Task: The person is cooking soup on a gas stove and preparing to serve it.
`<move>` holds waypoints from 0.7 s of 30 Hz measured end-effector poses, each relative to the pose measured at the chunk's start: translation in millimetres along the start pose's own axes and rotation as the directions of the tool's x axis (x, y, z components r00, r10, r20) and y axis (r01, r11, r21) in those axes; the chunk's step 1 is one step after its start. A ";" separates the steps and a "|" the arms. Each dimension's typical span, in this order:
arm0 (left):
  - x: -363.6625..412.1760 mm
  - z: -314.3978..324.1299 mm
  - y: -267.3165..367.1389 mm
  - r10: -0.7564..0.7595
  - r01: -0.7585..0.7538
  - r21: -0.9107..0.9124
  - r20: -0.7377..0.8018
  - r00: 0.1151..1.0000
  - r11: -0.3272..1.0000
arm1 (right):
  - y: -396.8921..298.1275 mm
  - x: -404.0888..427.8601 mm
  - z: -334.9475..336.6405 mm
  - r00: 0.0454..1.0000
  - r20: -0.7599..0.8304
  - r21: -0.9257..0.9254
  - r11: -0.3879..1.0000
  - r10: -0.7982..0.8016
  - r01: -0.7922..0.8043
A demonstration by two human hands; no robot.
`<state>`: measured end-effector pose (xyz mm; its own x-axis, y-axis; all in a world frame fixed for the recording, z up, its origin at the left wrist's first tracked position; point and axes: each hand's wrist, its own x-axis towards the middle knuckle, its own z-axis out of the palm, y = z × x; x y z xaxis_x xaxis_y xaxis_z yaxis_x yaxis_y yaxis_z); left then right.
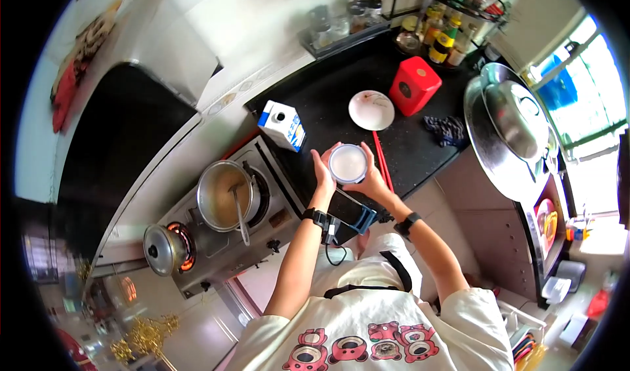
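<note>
Both of my hands cup a small white bowl (348, 163) with a blue rim, filled with a milky white liquid. My left hand (325, 171) supports its left side; my right hand (370, 179) wraps the right side. Just beyond my left hand stands a white and blue carton (283, 126) with a round dark opening on top. A pair of red chopsticks (382, 162) lies on the black countertop (327, 88) to the right of the bowl. Farther back sits a white saucer (371, 110), beside a red container (415, 86).
On the gas stove at left, a pot (224, 194) of brownish liquid holds a ladle (239, 213). A lidded pot (160, 250) sits over a glowing burner (187, 248). Steel basins (512, 120) and a dark cloth (445, 130) are at right. Sauce bottles (444, 41) fill the back corner.
</note>
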<state>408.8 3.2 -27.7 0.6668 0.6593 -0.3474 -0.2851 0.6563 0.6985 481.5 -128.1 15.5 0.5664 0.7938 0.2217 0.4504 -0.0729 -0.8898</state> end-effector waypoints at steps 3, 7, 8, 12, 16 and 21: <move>6.8 -0.5 3.1 -0.050 0.049 -0.016 -0.051 0.997 0.999 | 4.2 -2.1 18.6 0.987 -0.157 -0.005 0.999 0.033 -0.034; -5.8 19.5 26.5 -0.028 0.028 -0.025 0.009 1.000 0.999 | -48.0 -8.3 4.8 0.964 -0.255 0.050 0.997 0.069 -0.058; -15.1 33.1 31.9 -0.009 0.016 -0.081 0.086 0.996 0.997 | -64.3 -12.9 -9.1 0.963 -0.268 0.017 1.000 0.030 -0.027; -82.0 95.5 57.8 0.063 -0.024 -0.171 0.228 0.972 0.985 | -116.8 -39.0 -53.5 0.941 -0.334 -0.022 0.998 -0.060 0.056; -147.2 146.9 54.7 0.077 -0.037 -0.127 0.331 0.940 0.991 | -139.2 -82.7 -95.0 0.909 -0.404 0.022 0.993 -0.097 0.116; -185.8 179.4 0.7 0.066 -0.280 0.324 0.541 0.838 0.904 | -132.3 -140.8 -155.7 0.906 -0.356 0.280 0.951 0.228 -0.130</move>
<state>408.2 -184.6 149.6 0.9129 0.3974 0.0931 -0.2212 0.2901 0.9311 449.6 -324.3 164.1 0.8618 0.4876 0.1396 0.1615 -0.0028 -0.9869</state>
